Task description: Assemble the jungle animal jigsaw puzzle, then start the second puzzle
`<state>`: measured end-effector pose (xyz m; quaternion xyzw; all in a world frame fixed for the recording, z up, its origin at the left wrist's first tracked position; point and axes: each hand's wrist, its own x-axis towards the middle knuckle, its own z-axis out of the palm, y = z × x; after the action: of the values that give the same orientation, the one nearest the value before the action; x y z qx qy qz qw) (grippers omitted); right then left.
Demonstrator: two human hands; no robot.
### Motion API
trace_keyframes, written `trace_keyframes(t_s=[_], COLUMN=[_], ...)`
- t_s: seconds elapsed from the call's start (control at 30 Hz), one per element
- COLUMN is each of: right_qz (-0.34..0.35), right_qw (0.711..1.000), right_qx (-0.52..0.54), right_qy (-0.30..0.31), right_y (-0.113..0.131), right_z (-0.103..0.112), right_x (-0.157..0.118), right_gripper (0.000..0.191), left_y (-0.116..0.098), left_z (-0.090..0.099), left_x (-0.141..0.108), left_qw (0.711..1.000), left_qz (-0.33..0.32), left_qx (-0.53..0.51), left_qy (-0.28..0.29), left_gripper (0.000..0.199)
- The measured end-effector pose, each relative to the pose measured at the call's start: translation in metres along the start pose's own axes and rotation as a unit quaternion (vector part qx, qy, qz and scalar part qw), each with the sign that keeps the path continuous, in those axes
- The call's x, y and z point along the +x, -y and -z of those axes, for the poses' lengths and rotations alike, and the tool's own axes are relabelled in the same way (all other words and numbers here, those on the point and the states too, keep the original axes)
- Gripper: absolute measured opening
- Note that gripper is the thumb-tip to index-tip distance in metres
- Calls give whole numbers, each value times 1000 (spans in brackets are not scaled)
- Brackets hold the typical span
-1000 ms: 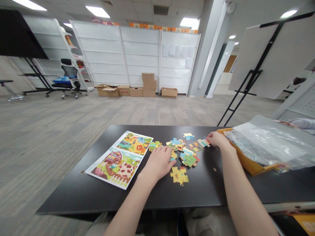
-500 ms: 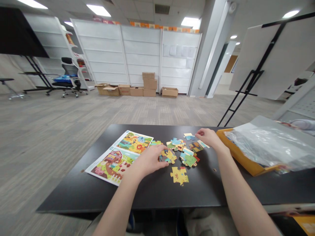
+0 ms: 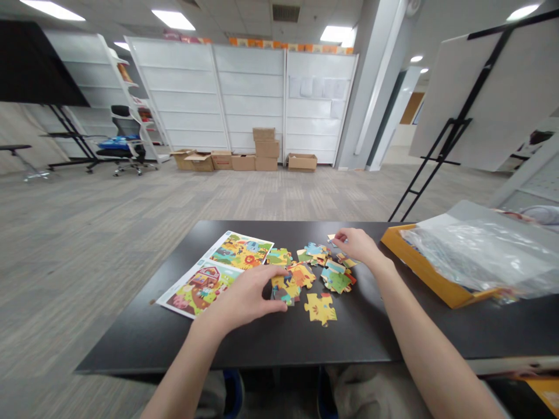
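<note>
My left hand [image 3: 247, 294] is open, thumb and fingers apart, at the left edge of a cluster of yellow and orange jigsaw pieces [image 3: 301, 274]. Whether its fingertips touch them I cannot tell. My right hand [image 3: 358, 245] reaches to the back of the table, fingertips pinched on a cream and blue puzzle piece [image 3: 331, 238] that they partly cover. Nearer me lies a single yellow piece [image 3: 321, 308]. Green and blue pieces [image 3: 336, 278] overlap in a small pile, with more pieces [image 3: 313, 251] behind. The picture sheet [image 3: 181, 297] lies partly beneath my left hand.
A black table [image 3: 271, 343] carries everything. At its right stands a yellow box [image 3: 428, 273] with clear plastic bags [image 3: 471, 250] on it. Beyond are an easel board [image 3: 493, 99], cardboard boxes [image 3: 265, 148] and white shelving [image 3: 248, 87].
My right hand has moved left onto the cream and blue piece. My left hand has drawn back left and towards me, uncovering more of the yellow cluster.
</note>
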<state>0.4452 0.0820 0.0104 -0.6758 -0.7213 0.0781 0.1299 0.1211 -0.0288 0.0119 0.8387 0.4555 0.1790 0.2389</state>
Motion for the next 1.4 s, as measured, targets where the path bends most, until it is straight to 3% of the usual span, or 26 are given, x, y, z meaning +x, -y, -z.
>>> trace_keyframes(t_s=[0.1,0.27,0.43,0.5,0.6,0.77,0.97,1.07,1.27,1.4], right_qz=[-1,45,225,288,321,308,213,188,165,186], right_qw=[1000,998,972,951,932,934,954,943,939,895], right_qx=[-8,-36,35,60,65,71,135,210,282,355], right_qy=[3,-5,51,101,153,165,164,179,109,196], right_y=[3,17,45,53,57,54,49,44,35,42], right_z=[1,-4,-10,-13,-17,-20,-21,-23,-17,-10], right_x=[-1,-5,-17,-22,-25,-23,-22,-19,-13,-19], right_gripper=[20,20,20,30,47,52,48,40,34,38], left_y=[-3,-4,-7,-10,-12,-12,-9,-6,-2,-2], left_z=[8,-1,-2,0,-1,-5,-6,-7,-9,-6], left_x=[-15,-33,-40,-38,-33,-27,-26,-25,-24,-27], left_qw=[999,996,994,994,995,996,996,997,997,997], left_qz=[20,22,38,38,11,-33,-32,-27,-43,-42], left_qx=[1,36,49,42,18,-9,-17,-19,-5,-20], left_qy=[45,83,89,96,96,82,77,75,65,59], left_gripper=[57,53,50,48,46,43,44,45,42,43])
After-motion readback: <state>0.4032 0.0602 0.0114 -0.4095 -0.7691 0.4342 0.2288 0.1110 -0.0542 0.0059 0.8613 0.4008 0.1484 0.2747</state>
